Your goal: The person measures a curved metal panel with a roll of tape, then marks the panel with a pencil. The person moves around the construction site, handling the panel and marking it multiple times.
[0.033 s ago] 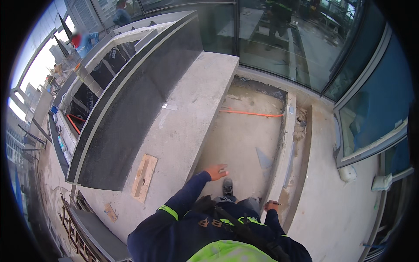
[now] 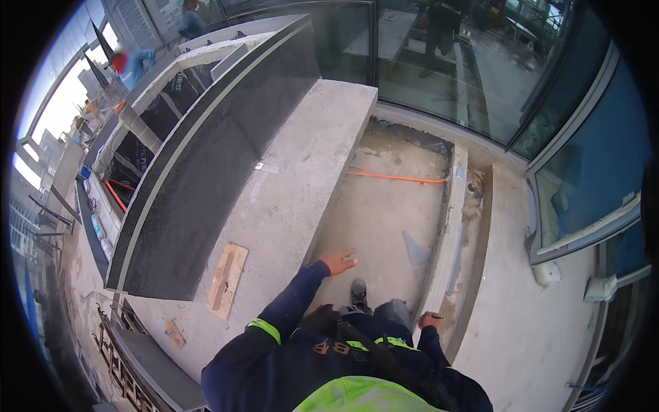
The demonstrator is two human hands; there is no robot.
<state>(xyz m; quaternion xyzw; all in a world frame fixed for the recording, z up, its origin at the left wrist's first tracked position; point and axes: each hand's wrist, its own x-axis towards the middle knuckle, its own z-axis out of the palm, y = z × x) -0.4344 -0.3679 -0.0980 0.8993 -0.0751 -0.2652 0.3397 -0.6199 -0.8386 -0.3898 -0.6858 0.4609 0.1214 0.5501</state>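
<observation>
My left hand point(image 2: 338, 261) reaches out over the sunken concrete floor point(image 2: 376, 220), beside the edge of a long concrete bench point(image 2: 292, 180). Its fingers look loosely spread, and I see nothing held in them. Close to the low curb point(image 2: 434, 283) on the right, my right hand point(image 2: 430, 320) is closed around a thin dark stick-like thing point(image 2: 441, 318), too small to name surely. A dark shoe point(image 2: 358, 293) of mine stands on the sunken floor between the hands.
A wooden float point(image 2: 227, 280) lies on the bench, below a dark panel wall point(image 2: 220, 158). An orange conduit point(image 2: 398, 178) crosses the recess. A bluish triangular piece point(image 2: 414, 248) lies by the curb. A drain point(image 2: 473, 187) and an open glass window point(image 2: 583, 158) are at right. A person point(image 2: 130, 67) is far left.
My left hand has shifted slightly up and turned a little, its fingers held differently. My right hand has moved a touch up and to the right.
</observation>
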